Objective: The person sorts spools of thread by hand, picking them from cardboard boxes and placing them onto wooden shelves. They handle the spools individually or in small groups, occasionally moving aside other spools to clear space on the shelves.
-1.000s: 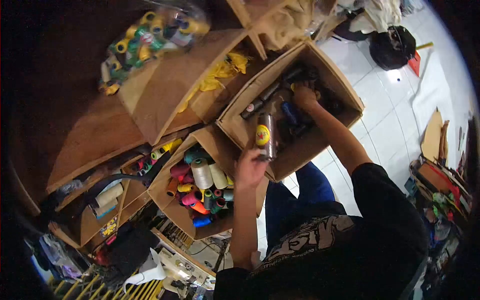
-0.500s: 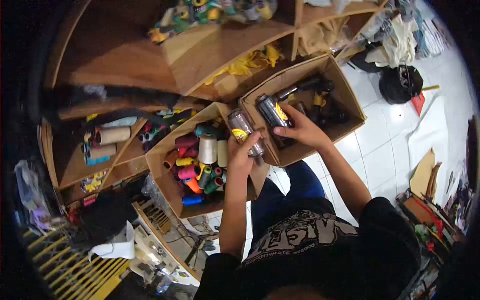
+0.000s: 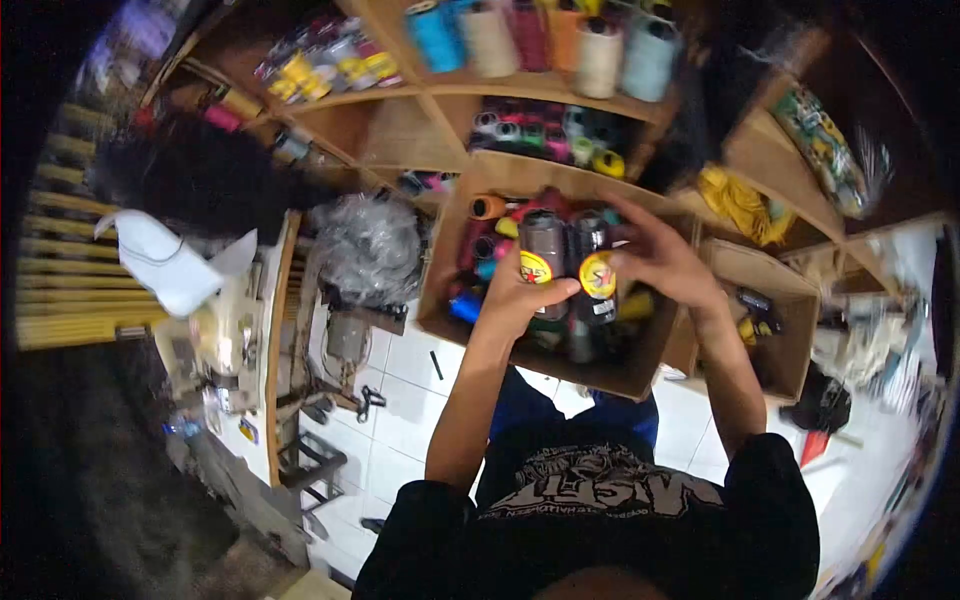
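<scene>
My left hand (image 3: 513, 302) is closed around a dark grey thread spool (image 3: 541, 236) with a yellow round label, its thumb stretched across the front. Right beside it, a black thread spool (image 3: 594, 240) with a similar label is upright, and the fingers of my right hand (image 3: 672, 262) curl at its right side, slightly blurred. Both spools are above a cardboard box (image 3: 640, 362) that holds several colourful spools, among them an orange spool (image 3: 487, 207) and a blue spool (image 3: 465, 304). The two held spools hide part of its contents.
A second cardboard box (image 3: 790, 290) with dark spools stands at the right. Wooden shelves (image 3: 560, 85) with thread cones line the back. At left are a clear plastic bag (image 3: 368, 245) and a sewing machine (image 3: 225, 335) on a table.
My view has swung left. Both hands have moved from near the dark-spool box to above the colourful-spool box, and the two spools are now closer together, side by side.
</scene>
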Demonstrator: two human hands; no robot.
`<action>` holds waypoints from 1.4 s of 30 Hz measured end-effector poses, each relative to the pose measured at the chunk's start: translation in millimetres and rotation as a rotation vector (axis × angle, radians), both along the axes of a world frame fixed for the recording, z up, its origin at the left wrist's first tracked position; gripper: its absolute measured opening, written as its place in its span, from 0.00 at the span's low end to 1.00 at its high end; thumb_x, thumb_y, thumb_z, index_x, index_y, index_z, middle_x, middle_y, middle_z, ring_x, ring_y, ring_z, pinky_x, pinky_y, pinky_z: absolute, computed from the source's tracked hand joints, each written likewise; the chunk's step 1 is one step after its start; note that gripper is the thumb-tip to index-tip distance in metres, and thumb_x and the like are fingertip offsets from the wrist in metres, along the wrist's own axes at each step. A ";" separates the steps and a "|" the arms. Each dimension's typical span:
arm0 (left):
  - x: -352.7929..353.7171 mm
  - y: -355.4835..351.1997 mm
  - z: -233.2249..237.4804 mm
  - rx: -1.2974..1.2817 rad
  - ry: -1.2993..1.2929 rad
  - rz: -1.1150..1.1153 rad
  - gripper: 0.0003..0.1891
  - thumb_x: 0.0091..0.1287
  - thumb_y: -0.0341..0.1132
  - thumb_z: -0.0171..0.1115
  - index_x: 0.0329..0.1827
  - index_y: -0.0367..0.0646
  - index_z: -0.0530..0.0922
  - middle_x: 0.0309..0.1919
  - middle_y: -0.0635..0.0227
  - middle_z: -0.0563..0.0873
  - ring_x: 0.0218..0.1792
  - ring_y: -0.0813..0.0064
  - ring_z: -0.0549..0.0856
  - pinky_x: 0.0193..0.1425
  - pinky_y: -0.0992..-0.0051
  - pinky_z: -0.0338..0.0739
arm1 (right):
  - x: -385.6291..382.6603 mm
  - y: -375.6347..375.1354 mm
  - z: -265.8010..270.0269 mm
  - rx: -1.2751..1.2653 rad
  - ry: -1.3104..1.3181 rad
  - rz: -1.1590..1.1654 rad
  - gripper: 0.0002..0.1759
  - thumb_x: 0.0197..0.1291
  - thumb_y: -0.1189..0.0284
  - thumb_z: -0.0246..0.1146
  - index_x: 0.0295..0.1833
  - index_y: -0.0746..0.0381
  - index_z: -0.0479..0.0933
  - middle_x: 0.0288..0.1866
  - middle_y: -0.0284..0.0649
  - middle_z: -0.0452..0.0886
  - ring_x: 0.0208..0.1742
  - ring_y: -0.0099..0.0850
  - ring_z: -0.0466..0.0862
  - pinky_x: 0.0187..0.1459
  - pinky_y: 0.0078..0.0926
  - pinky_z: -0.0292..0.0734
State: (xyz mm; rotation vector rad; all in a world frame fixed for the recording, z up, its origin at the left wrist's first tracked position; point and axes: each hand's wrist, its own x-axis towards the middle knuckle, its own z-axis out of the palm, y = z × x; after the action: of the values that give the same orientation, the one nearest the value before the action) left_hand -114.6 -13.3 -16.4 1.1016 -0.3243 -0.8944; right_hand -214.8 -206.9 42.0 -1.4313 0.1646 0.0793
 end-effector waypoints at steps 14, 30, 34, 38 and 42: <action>303.9 183.4 -58.1 0.222 -0.122 0.392 0.28 0.52 0.29 0.73 0.55 0.36 0.68 0.34 0.67 0.81 0.32 0.80 0.79 0.36 0.79 0.75 | 395.6 146.3 -67.2 -0.799 0.019 0.037 0.22 0.50 0.69 0.71 0.49 0.68 0.74 0.37 0.38 0.82 0.41 0.23 0.79 0.44 0.22 0.75; 381.9 130.3 -228.1 -0.030 -0.107 0.436 0.31 0.56 0.36 0.71 0.61 0.35 0.69 0.44 0.60 0.82 0.44 0.76 0.81 0.47 0.76 0.76 | 628.3 -25.9 -205.5 -1.690 -0.084 -0.036 0.24 0.61 0.57 0.58 0.56 0.63 0.77 0.50 0.43 0.81 0.49 0.35 0.80 0.54 0.34 0.72; 374.3 130.5 -233.2 0.021 -0.094 0.442 0.32 0.57 0.36 0.71 0.61 0.32 0.68 0.43 0.60 0.82 0.44 0.75 0.81 0.48 0.77 0.76 | 617.9 -20.5 -209.4 -1.746 -0.084 -0.068 0.25 0.60 0.56 0.59 0.56 0.62 0.76 0.51 0.44 0.81 0.49 0.35 0.80 0.54 0.35 0.72; 371.9 129.8 -235.2 -0.012 -0.091 0.428 0.34 0.57 0.37 0.72 0.63 0.31 0.66 0.46 0.59 0.81 0.45 0.75 0.81 0.48 0.77 0.75 | 614.2 -16.5 -212.5 -1.778 -0.084 -0.085 0.26 0.59 0.55 0.60 0.57 0.62 0.76 0.52 0.44 0.81 0.50 0.36 0.80 0.54 0.35 0.72; 367.9 127.7 -238.0 -0.030 -0.065 0.427 0.35 0.56 0.37 0.72 0.64 0.32 0.66 0.48 0.59 0.81 0.46 0.74 0.81 0.50 0.77 0.75 | 612.9 -14.1 -212.9 -1.814 -0.079 -0.102 0.28 0.58 0.54 0.62 0.57 0.62 0.76 0.52 0.44 0.81 0.50 0.37 0.80 0.55 0.35 0.72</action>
State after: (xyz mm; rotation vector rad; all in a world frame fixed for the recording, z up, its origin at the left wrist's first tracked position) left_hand 253.3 114.4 -254.4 1.1188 -0.1457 -0.4744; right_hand 398.1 -221.0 -170.9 -3.2180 0.2532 -0.3013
